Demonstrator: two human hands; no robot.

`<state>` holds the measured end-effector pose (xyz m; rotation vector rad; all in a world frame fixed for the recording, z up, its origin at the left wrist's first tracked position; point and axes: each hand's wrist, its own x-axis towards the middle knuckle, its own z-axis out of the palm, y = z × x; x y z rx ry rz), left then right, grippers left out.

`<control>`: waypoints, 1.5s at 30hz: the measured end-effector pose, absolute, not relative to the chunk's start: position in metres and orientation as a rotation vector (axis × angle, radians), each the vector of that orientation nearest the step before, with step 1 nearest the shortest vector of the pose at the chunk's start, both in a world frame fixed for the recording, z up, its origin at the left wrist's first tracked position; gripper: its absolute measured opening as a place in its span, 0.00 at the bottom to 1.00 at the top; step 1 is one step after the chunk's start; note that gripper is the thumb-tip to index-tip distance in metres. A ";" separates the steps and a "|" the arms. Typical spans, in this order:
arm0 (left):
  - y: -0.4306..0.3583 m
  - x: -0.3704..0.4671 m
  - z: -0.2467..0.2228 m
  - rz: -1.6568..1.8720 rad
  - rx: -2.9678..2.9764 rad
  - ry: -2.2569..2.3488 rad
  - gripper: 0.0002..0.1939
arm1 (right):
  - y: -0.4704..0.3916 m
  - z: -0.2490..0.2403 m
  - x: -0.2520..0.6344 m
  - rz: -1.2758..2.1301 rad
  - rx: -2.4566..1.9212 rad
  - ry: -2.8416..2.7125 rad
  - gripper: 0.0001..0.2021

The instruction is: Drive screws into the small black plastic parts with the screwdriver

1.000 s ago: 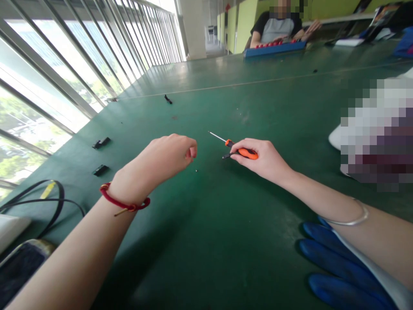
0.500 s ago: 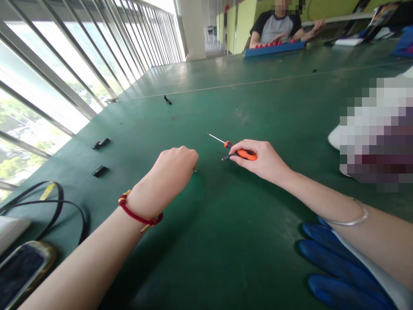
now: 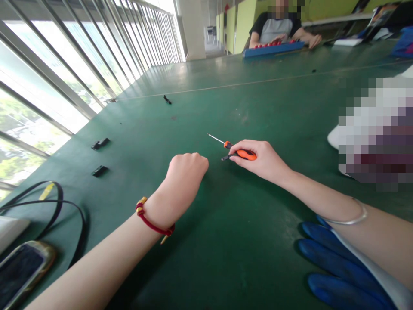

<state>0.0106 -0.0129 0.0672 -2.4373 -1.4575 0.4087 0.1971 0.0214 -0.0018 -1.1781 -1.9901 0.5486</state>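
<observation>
- Head view: phone [image 3: 21, 267], black cable [image 3: 60, 200] with yellow tag [image 3: 47, 191] well left of screwdriver [image 3: 248, 154]; any tag print too small to read.
- Black parts [image 3: 100, 171]: also left of screwdriver, farther off than cable.
- Left hand [image 3: 188, 174]: left of screwdriver, curled, back up; fingers hidden, can't tell if gripping.
- Right hand [image 3: 266, 158]: pinching orange/black screwdriver plus small black piece [image 3: 226, 158].
- Blue glove [image 3: 338, 254]: right of screwdriver, nearer camera.

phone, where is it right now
The phone lies at the bottom left corner of the head view, on the green table, just below the white object and beside the black cable.
</observation>
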 end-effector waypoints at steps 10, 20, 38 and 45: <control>0.003 0.007 0.054 -0.086 -2.599 -1.449 0.10 | 0.020 -0.001 0.196 0.554 -1.130 -1.991 0.06; 0.011 0.015 0.025 -1.079 -2.798 -1.386 0.04 | 0.019 0.001 0.196 0.509 -1.031 -1.999 0.07; 0.013 0.013 0.025 -0.819 -2.669 -1.212 0.07 | 0.019 0.001 0.195 0.504 -1.020 -1.991 0.06; 0.013 0.011 0.028 -0.658 -2.579 -1.066 0.11 | 0.019 0.001 0.196 0.502 -1.023 -1.992 0.06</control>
